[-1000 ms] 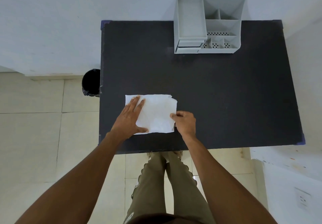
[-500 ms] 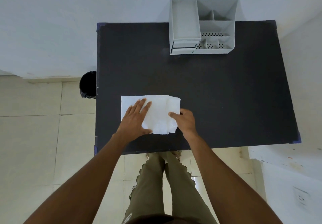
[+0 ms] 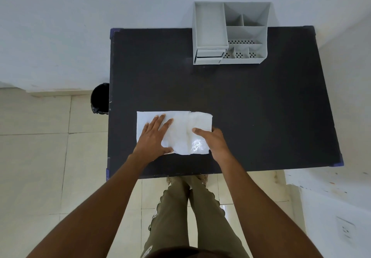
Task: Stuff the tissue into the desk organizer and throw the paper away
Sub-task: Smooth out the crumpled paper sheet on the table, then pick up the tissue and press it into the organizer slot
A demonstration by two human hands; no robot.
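A white paper sheet (image 3: 145, 118) lies flat on the near left of the black table (image 3: 261, 107). A softer white tissue (image 3: 200, 121) overlaps its right part and sticks out to the right, with a shiny patch near its front edge. My left hand (image 3: 152, 137) presses flat on the paper, fingers spread. My right hand (image 3: 215, 143) pinches the tissue's right edge, thumb on top. The grey desk organizer (image 3: 241, 60) stands at the table's far edge with empty compartments.
A black waste bin (image 3: 100, 99) stands on the tiled floor, tight against the table's left edge. A white wall runs behind the table and organizer. My legs are below the near edge. A wall socket (image 3: 346, 230) is at lower right.
The white patch has grown wider: my right hand has drawn the tissue rightward off the paper while my left hand stayed pressed on it.
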